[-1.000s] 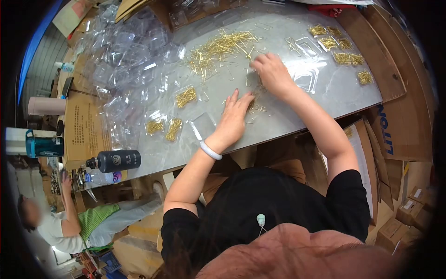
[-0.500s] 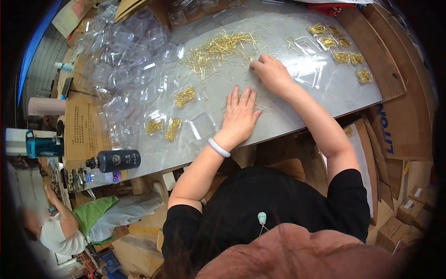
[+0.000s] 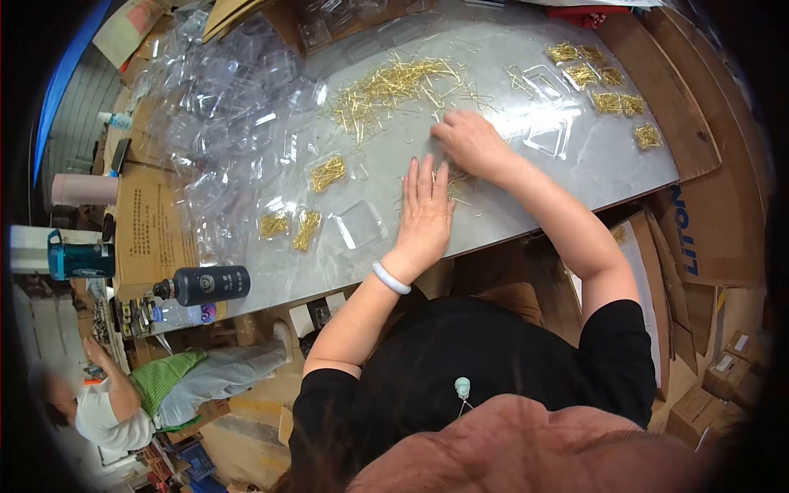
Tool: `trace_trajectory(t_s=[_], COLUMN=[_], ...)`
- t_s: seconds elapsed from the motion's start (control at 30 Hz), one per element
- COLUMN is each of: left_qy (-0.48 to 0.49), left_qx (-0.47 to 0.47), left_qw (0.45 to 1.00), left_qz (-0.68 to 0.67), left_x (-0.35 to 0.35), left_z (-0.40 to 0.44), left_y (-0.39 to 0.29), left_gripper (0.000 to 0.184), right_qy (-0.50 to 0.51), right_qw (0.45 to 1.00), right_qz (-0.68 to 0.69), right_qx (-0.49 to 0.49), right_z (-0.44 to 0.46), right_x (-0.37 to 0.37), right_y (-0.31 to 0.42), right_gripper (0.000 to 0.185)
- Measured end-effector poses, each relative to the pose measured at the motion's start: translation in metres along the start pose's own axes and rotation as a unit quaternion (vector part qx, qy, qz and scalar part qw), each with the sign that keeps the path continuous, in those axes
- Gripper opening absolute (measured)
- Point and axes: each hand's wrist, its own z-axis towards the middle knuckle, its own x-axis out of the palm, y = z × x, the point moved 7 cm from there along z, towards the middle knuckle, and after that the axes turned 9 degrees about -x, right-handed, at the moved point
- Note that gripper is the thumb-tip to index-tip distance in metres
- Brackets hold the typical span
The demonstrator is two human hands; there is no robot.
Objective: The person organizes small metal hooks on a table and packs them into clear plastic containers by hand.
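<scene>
My left hand lies flat on the grey table, fingers stretched out, with some gold hooks beside and partly under it. My right hand is just beyond it to the right, fingers bent and pressed together; what they hold, if anything, is hidden. A loose pile of gold hooks spreads beyond both hands. Filled clear boxes of gold hooks stand to the left, near an empty clear box. More filled boxes sit at the right edge.
Many clear plastic boxes are heaped at the left. A dark bottle lies at the near left edge, with a teal bottle farther left. Cardboard borders the right side. Another person is at the lower left.
My left hand has turned and shifted slightly right, its fingers now flat. My right hand has moved a little nearer and left. More hooks lie spread beyond my right hand.
</scene>
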Motion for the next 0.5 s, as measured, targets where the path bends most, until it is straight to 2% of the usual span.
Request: trace_trajectory(t_s=[0.03, 0.07, 0.2, 0.3, 0.4, 0.5], left_qy=[0.0, 0.002, 0.066, 0.073, 0.07, 0.051], left_qx=[-0.001, -0.001, 0.006, -0.001, -0.009, -0.002], left_qw=[1.0, 1.0, 0.997, 0.997, 0.997, 0.998], left_qz=[0.002, 0.004, 0.048, 0.039, 0.036, 0.034], left_x=[0.001, 0.002, 0.009, 0.007, 0.008, 0.011], left_z=[0.001, 0.002, 0.006, 0.007, 0.007, 0.005], left_y=[0.0, 0.0, 0.001, 0.0, 0.0, 0.003], left_gripper=[0.055, 0.055, 0.053, 0.051, 0.048, 0.049], right_qy=[0.037, 0.022, 0.047, -0.002, -0.07, -0.032], right_qw=[0.997, 0.989, 0.992, 0.998, 0.978, 0.992], right_qz=[0.06, 0.142, 0.109, -0.035, -0.171, -0.067], right_qx=[0.01, 0.03, 0.035, 0.06, 0.093, 0.101], right_z=[-0.002, -0.001, 0.005, 0.011, 0.01, 0.0], right_x=[0.002, 0.007, 0.001, -0.003, -0.006, -0.007], right_y=[0.006, -0.004, -0.018, -0.039, -0.051, -0.037], right_gripper=[0.017, 0.02, 0.018, 0.015, 0.013, 0.014])
